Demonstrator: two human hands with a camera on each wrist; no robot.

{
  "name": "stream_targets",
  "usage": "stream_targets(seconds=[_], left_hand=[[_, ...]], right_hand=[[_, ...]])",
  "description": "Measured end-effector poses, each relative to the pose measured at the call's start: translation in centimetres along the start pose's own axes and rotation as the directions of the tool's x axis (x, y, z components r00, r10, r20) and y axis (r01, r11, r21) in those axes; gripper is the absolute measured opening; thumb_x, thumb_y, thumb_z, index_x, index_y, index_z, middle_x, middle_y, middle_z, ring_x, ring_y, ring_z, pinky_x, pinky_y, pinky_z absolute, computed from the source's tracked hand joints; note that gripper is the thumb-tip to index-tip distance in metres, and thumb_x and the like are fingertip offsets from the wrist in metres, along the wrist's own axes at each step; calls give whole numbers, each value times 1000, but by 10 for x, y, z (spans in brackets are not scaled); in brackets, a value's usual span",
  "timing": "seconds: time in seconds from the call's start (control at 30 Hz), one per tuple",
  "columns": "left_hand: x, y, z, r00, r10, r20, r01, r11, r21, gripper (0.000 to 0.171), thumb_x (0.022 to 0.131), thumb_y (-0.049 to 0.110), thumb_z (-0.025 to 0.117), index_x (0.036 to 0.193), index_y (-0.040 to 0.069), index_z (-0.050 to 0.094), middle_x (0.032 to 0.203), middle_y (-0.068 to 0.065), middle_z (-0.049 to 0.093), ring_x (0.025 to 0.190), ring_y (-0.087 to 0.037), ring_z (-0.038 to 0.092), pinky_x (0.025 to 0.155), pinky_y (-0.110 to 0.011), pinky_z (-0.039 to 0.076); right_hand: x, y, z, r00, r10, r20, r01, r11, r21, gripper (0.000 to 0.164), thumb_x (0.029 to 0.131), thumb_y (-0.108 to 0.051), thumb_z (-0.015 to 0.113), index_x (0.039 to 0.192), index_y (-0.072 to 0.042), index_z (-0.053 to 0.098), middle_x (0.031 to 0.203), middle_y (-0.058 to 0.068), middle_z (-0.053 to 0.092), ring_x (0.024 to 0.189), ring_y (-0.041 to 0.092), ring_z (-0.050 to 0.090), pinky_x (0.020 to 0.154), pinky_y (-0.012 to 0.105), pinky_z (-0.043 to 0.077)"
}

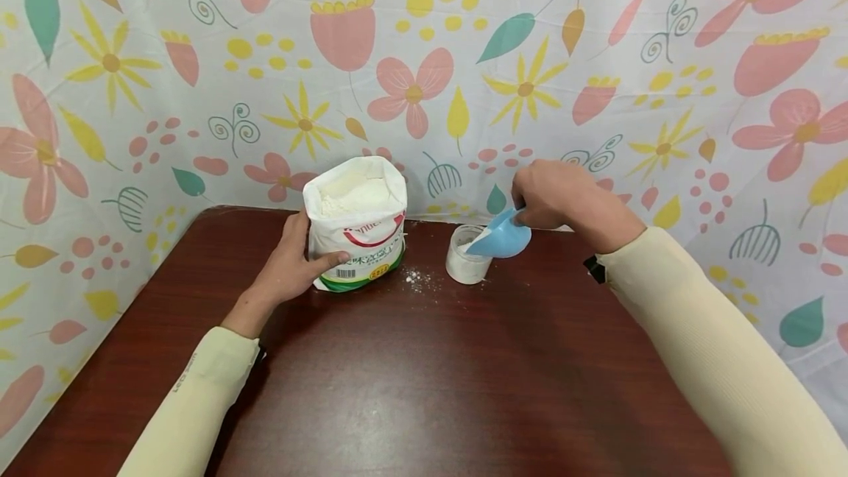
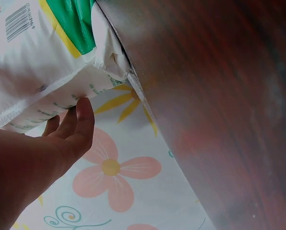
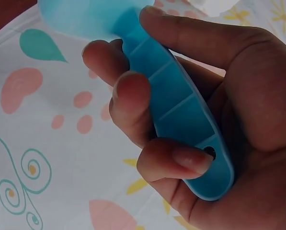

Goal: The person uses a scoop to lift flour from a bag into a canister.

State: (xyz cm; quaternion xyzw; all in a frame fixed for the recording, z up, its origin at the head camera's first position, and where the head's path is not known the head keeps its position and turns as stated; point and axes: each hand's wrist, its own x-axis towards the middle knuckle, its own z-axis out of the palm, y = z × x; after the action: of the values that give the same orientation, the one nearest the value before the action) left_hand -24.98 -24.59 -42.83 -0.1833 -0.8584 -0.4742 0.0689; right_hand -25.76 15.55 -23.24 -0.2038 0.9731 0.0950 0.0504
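Note:
An open white bag of flour [image 1: 361, 241] stands upright near the table's back edge, white powder showing at its mouth. My left hand [image 1: 291, 260] grips its left side, thumb across the front; in the left wrist view the fingertips touch the side panel. To the right, a small clear jar [image 1: 467, 265] holds white powder. My right hand [image 1: 553, 193] holds a light blue scoop [image 1: 501, 235] tilted down, its lip with white powder right at the jar's mouth. The right wrist view shows the fingers curled round the ribbed handle [image 3: 181, 100].
Spilled white powder [image 1: 416, 280] lies between bag and jar on the dark reddish-brown table [image 1: 411, 389]. A flower-patterned cloth [image 1: 411, 43] hangs right behind the table's back edge and along its left side.

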Motion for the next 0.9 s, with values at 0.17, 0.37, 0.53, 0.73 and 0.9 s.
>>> stream_targets(seconds=[0.17, 0.37, 0.53, 0.73, 0.9], left_hand=[[0, 0, 0, 1000, 19, -4, -19, 1000, -2, 104, 90, 35, 88, 168, 34, 19, 154, -7, 36, 142, -28, 28, 113, -65, 36], [-1, 1, 1, 1000, 22, -1, -22, 1000, 4, 104, 91, 36, 86, 169, 34, 17, 153, -9, 37, 141, -29, 29, 112, -66, 36], [-1, 1, 1, 1000, 11, -1, -11, 1000, 2, 103, 91, 37, 86, 168, 34, 18, 152, -9, 36, 141, -28, 29, 112, -66, 37], [-1, 1, 1, 1000, 12, -3, -12, 1000, -2, 102, 91, 36, 87, 168, 32, 20, 152, -9, 36, 140, -27, 30, 111, -64, 38], [-1, 0, 0, 1000, -5, -1, 5, 1000, -7, 102, 89, 37, 88, 167, 32, 22, 150, -7, 36, 140, -25, 30, 111, -62, 39]], right_hand=[[-2, 1, -2, 1000, 4, -4, -4, 1000, -5, 13, 84, -16, 82, 74, -15, 73, 69, 0, 64, 66, 23, 58, 57, 38, 46], [-3, 1, -3, 1000, 7, 5, -7, 1000, -5, 14, 85, -17, 82, 74, -15, 73, 69, 0, 64, 67, 23, 58, 59, 38, 46], [-1, 0, -3, 1000, 10, 11, -10, 1000, -17, 13, 85, -17, 82, 75, -17, 74, 70, 0, 65, 68, 23, 59, 58, 39, 46], [0, -2, -4, 1000, -20, 11, 20, 999, -38, 16, 84, -13, 81, 72, -19, 73, 67, -1, 62, 67, 22, 58, 58, 37, 45], [1, -5, -6, 999, -47, -12, 47, 997, -63, 24, 80, -8, 77, 63, -17, 64, 58, -2, 51, 60, 20, 50, 54, 35, 38]])
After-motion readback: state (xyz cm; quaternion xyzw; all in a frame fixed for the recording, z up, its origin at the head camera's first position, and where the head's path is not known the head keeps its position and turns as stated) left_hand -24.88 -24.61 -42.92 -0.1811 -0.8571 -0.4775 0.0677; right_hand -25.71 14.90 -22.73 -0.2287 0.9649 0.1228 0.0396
